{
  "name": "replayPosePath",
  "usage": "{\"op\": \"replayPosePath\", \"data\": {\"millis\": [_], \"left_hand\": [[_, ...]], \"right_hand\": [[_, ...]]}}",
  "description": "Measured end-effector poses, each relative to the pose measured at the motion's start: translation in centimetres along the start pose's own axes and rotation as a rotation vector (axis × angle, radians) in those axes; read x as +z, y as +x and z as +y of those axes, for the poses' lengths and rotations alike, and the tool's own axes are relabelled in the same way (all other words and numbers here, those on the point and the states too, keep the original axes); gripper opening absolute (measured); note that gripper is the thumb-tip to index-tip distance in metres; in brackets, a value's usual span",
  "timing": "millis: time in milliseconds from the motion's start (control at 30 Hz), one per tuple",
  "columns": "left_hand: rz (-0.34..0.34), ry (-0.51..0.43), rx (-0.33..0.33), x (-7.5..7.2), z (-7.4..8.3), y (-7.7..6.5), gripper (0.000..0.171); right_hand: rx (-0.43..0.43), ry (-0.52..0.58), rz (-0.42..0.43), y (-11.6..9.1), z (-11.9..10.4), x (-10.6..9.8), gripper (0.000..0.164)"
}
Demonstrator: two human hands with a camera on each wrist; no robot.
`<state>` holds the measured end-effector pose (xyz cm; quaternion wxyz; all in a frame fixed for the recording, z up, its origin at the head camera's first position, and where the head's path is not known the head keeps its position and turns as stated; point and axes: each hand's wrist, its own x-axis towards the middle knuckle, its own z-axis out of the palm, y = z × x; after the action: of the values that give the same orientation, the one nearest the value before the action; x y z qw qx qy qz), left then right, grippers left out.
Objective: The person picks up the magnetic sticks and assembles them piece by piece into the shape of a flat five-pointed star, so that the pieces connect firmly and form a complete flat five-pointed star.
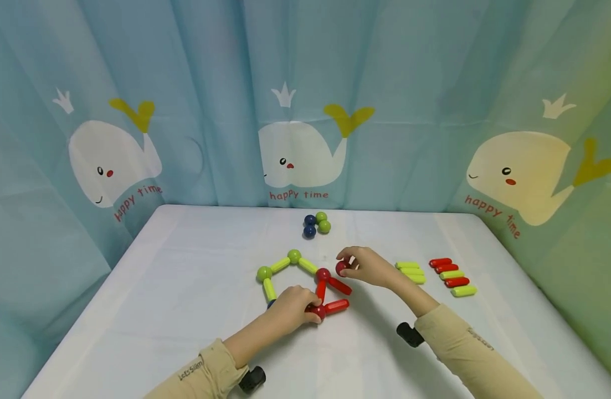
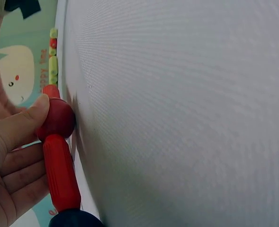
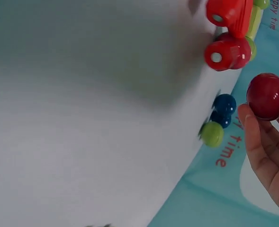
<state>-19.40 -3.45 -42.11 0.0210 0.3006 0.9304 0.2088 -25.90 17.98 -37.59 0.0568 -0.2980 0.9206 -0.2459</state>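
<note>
My left hand [image 1: 291,308] pinches a red ball [image 2: 58,120] at the near right corner of a ring of rods and balls on the table. From that ball a red rod [image 2: 62,172] runs to a dark blue ball [image 2: 76,218], and another red rod [image 1: 337,306] points right. My right hand [image 1: 368,266] holds a loose red ball [image 3: 267,97] in its fingertips, just right of the ring's other red ball [image 1: 323,274]. A red rod [image 1: 340,286] sticks out from that corner too. Green balls [image 1: 294,256] and green rods [image 1: 280,265] form the far left side.
Two dark blue balls [image 1: 309,231] and two green balls [image 1: 324,226] sit at the table's back edge. On the right lie green rods [image 1: 412,272] and a column of red and green rods [image 1: 457,282]. A whale-print curtain [image 1: 215,111] hangs behind the white table [image 1: 185,260].
</note>
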Motion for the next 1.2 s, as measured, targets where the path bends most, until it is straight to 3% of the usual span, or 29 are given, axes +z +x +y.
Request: {"op": "replayPosePath", "data": {"millis": [367,533,633,900,1200], "left_hand": [[0.005,0.003,0.002,-0.2,0.3,-0.5,0.025],[0.004,0.005,-0.001,-0.3,0.3,-0.7,0.024],[0.011,0.002,-0.002,-0.3,0.3,-0.8,0.024],[0.025,0.027,0.003,-0.1,0.5,-0.5,0.024],[0.037,0.196,0.039,0.0,1.5,-0.9,0.019]], "right_hand": [[0.055,0.08,-0.058,-4.4,0.7,0.5,0.02],[0.086,0.141,-0.058,-4.3,0.9,2.4,0.02],[0.085,0.114,-0.034,-4.0,0.6,3.3,0.02],[0.098,0.047,-0.02,-3.8,0.2,2.9,0.02],[0.111,0.052,-0.006,-4.1,-0.2,3.0,0.021]]}}
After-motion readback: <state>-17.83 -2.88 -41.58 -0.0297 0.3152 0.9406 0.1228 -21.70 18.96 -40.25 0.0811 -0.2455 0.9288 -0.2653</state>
